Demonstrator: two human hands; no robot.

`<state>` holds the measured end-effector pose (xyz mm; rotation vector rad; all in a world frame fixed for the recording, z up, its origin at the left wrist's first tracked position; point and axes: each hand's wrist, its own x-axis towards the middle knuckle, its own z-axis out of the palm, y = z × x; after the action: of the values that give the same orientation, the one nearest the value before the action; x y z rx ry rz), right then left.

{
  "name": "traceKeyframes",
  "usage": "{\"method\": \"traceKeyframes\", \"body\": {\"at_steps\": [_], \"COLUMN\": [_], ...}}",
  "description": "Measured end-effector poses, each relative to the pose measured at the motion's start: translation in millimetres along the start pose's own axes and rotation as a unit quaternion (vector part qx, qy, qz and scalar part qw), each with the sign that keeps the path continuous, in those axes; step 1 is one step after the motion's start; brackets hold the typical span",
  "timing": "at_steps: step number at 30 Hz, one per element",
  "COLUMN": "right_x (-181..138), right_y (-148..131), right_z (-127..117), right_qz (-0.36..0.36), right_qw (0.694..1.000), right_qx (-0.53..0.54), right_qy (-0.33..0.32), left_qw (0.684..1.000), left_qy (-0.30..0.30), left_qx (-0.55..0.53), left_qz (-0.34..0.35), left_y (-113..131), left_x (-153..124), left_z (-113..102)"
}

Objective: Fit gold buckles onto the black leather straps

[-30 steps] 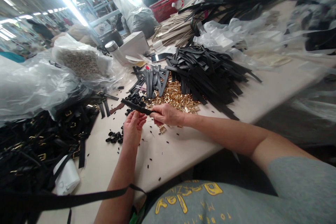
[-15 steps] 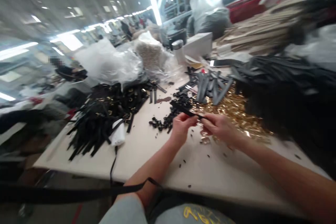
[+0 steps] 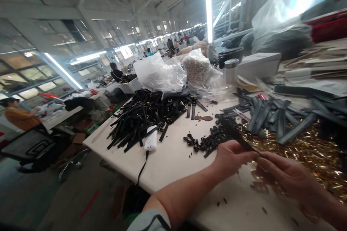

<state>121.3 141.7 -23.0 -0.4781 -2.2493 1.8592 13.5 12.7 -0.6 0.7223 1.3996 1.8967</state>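
Note:
Between my two hands is a dark strap, blurred by motion, its free end pointing away from me over the small black loops. My left hand pinches it between thumb and fingers. Fingertips of my right hand close on its near end, close against the left thumb. Gold buckles lie heaped beside and beyond my right hand, with a few loose ones under it. Dark grey strap pieces lie beyond the heap.
To the left lie black buckled straps and a white corded device. A brown leather piece lies mid-table. Clear plastic bags, a lidded jar and a white box stand behind. Other people sit far left.
My view has swung left, so the table and hands appear further right. Both hands still grip the strap, close together.

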Motion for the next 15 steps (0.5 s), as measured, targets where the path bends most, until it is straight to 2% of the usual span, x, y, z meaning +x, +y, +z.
{"method": "traceKeyframes", "body": {"at_steps": [3, 6, 8, 11, 15], "right_x": [-1, -4, -5, -4, -10], "right_y": [0, -4, -6, -11, -18], "right_z": [-5, -9, -11, -12, -7], "right_qz": [-0.081, -0.13, -0.153, -0.182, -0.196], "right_qw": [0.989, 0.962, 0.95, 0.941, 0.929], "right_qx": [-0.101, -0.189, -0.216, -0.236, -0.268], "right_qy": [0.071, 0.15, 0.163, 0.158, 0.164], "left_qw": [1.0, 0.996, 0.985, 0.961, 0.9], "left_qy": [0.012, 0.079, 0.146, 0.239, 0.387], "left_qx": [0.007, 0.025, 0.039, 0.034, -0.038], "left_qz": [0.009, 0.038, 0.079, 0.135, 0.198], "left_y": [2, 14, 31, 77, 141], "left_x": [2, 7, 14, 21, 10], "left_z": [-5, -26, -52, -104, -166]}}
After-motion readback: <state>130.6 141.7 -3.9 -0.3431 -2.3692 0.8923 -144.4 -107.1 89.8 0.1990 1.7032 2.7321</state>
